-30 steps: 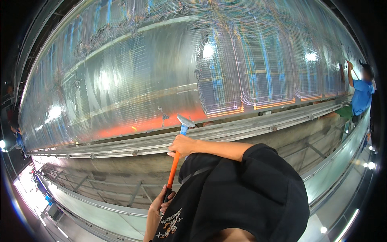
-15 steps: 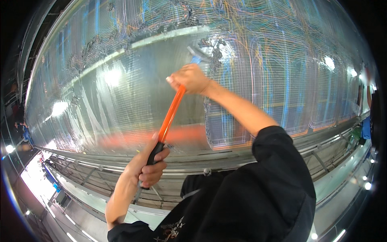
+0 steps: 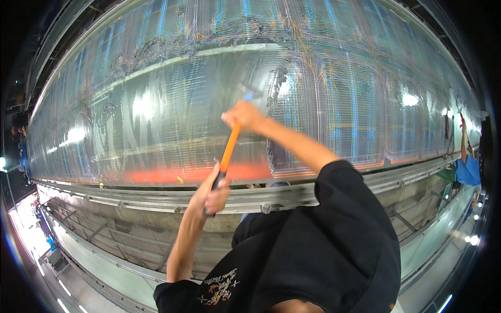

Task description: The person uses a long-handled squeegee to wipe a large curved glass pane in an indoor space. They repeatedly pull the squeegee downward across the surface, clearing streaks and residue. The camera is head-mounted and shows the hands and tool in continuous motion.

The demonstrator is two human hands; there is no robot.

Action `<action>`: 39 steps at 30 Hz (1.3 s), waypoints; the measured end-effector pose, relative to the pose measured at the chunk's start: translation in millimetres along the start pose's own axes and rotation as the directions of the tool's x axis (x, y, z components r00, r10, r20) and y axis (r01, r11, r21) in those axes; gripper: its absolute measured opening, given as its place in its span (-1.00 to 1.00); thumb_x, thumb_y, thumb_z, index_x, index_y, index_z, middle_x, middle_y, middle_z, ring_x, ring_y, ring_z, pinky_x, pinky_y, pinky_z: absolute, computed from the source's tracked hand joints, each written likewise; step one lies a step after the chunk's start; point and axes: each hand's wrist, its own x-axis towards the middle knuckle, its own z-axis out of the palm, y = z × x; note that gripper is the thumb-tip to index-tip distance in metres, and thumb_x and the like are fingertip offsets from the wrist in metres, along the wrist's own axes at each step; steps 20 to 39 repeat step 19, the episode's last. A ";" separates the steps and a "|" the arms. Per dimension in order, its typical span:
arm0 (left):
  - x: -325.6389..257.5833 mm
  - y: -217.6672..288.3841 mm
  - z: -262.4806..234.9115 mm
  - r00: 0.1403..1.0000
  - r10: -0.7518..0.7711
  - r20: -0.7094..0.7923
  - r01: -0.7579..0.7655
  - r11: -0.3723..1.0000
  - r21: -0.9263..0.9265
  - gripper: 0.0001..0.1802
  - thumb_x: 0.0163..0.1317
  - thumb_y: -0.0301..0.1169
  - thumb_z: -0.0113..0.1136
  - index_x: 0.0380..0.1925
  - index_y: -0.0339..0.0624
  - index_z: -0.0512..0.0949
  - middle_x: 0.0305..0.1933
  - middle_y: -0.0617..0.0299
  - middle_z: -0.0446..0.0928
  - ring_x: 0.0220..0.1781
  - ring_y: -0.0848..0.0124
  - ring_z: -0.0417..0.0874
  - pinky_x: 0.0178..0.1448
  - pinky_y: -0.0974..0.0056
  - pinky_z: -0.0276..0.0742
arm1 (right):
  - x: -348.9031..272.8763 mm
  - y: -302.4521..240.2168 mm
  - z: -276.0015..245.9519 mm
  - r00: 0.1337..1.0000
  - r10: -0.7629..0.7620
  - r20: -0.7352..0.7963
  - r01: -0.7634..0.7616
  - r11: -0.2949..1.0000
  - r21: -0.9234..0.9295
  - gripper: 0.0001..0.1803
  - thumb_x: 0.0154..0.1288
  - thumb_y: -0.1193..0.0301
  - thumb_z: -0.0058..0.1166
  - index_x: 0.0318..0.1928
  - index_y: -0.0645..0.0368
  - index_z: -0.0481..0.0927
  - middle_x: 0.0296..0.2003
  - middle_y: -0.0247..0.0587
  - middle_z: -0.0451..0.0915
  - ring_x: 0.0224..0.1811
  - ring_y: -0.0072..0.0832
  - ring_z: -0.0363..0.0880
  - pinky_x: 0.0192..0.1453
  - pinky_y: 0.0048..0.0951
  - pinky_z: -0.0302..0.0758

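Note:
Both hands grip one long-handled scraper (image 3: 230, 143) with an orange shaft, a black grip and a blue part near its metal blade. My left hand (image 3: 211, 192) is closed around the black grip at the near end. Farther up, my right hand (image 3: 244, 116) wraps the shaft just below the blue part. The blade lies over a large glossy sheet (image 3: 182, 112), slightly blurred. Right of the blade, a ragged dark line of crumpled residue (image 3: 279, 81) borders an area covered with fine blue, orange and white lines (image 3: 344, 104).
A metal rail (image 3: 151, 198) runs along the sheet's near edge, with framework below. A small yellow scrap (image 3: 180, 179) lies near that edge. At far right is a person in blue (image 3: 468, 169) with an arm raised to the sheet; another person (image 3: 23, 156) is at far left.
The view has shifted. The scraper's blade and my right hand sit lower in the picture, while my left hand is higher and farther right. Both hands keep their hold.

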 end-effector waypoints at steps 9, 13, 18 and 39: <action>-159.6 -187.2 -105.7 0.968 -0.126 -0.218 0.101 0.987 -0.121 -0.34 0.52 0.35 -0.24 -0.48 0.03 0.25 -0.81 0.47 0.11 -0.92 0.63 0.08 -0.89 0.43 -0.01 | -127.2 -225.4 145.3 0.999 0.044 0.030 -0.046 0.996 0.077 -0.54 0.49 0.17 0.07 -0.61 0.01 0.44 -0.72 -0.27 0.49 -0.64 -0.22 0.49 -0.36 -0.19 0.33; -128.1 -147.6 -55.1 0.946 -0.158 -0.283 0.129 0.984 -0.119 -0.34 0.52 0.36 -0.28 -0.48 0.04 0.23 -0.82 0.46 0.09 -0.93 0.61 0.03 -0.89 0.42 -0.02 | -106.4 -178.6 113.1 0.995 0.001 -0.103 0.000 1.000 0.009 -0.61 0.42 0.25 0.19 -0.58 0.02 0.48 -0.72 -0.32 0.47 -0.64 -0.31 0.49 -0.42 -0.26 0.34; -39.8 -6.0 51.8 0.896 -0.224 -0.383 0.270 0.960 0.069 -0.32 0.50 0.39 -0.28 -0.49 0.06 0.24 -0.83 0.47 0.06 -0.93 0.60 0.01 -0.90 0.38 -0.05 | -36.0 -43.6 16.8 0.963 -0.043 -0.265 -0.013 0.978 -0.207 -0.70 0.29 0.31 0.32 -0.56 0.04 0.54 -0.69 -0.36 0.47 -0.66 -0.39 0.48 -0.49 -0.30 0.35; -26.4 23.0 85.7 0.874 -0.248 -0.417 0.324 0.938 0.122 -0.31 0.48 0.41 -0.29 -0.49 0.04 0.23 -0.83 0.47 0.05 -0.94 0.58 0.01 -0.92 0.37 -0.02 | -25.8 -21.8 -0.7 0.952 -0.001 -0.305 -0.050 0.986 -0.161 -0.69 0.27 0.31 0.34 -0.56 0.07 0.54 -0.67 -0.37 0.54 -0.67 -0.41 0.50 -0.49 -0.31 0.38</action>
